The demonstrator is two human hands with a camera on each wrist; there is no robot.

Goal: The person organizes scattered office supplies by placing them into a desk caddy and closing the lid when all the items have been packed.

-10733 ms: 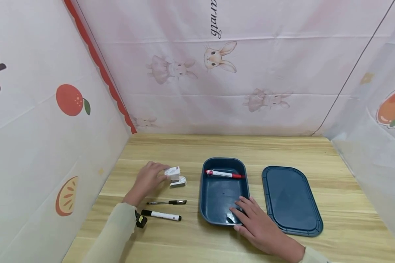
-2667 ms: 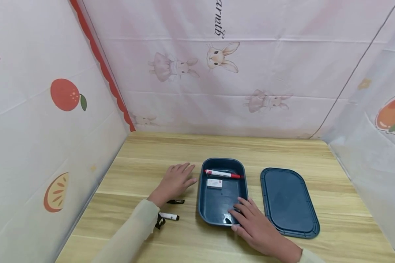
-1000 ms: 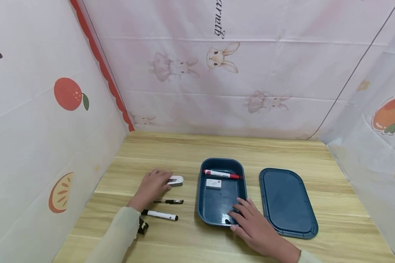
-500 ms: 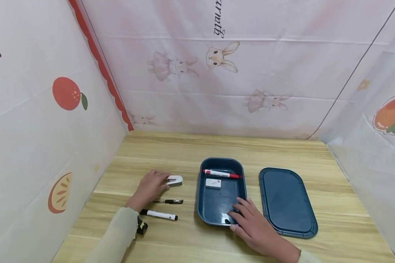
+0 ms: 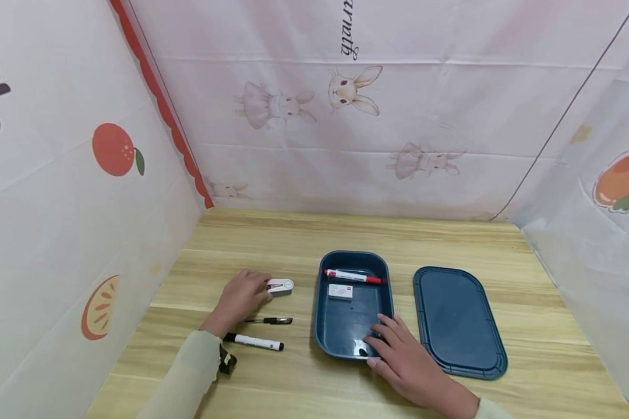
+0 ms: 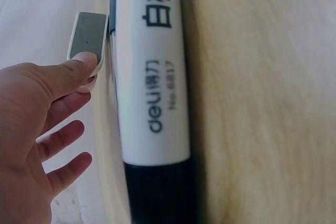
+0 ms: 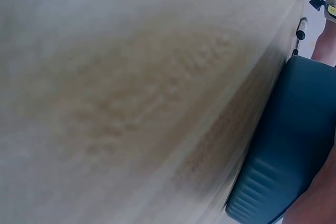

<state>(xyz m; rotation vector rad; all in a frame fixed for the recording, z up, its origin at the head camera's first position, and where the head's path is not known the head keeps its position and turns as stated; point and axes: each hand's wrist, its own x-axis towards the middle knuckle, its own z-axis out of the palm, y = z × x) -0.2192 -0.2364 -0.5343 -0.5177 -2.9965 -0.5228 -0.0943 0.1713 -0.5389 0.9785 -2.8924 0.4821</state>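
Note:
In the head view my left hand [image 5: 241, 297] pinches the rear end of a small white stapler [image 5: 280, 285]. The left wrist view has the thumb on the grey face of the stapler [image 6: 86, 38], with the other fingers spread; whether it is off the table I cannot tell. Over the near right corner of a dark blue plastic box [image 5: 320, 326] lies my right hand [image 5: 409, 366], fingers loosely extended inside the rim. Inside the box are a red-and-white marker [image 5: 353, 276] and a small white carton [image 5: 340, 291]. In the right wrist view that hand's fingers are hidden.
A black pen [image 5: 269, 320] and a white whiteboard marker [image 5: 257, 342] with black ends lie left of the box. Its matching blue lid [image 5: 458, 320] lies flat to the right. Printed cloth walls [image 5: 414, 116] enclose the wooden table [image 5: 451, 241] at the back and sides.
The small carton has gone from beside the stapler into the box. My left hand has since returned left and grips the stapler, which has tilted slightly. My right hand stays at the box corner.

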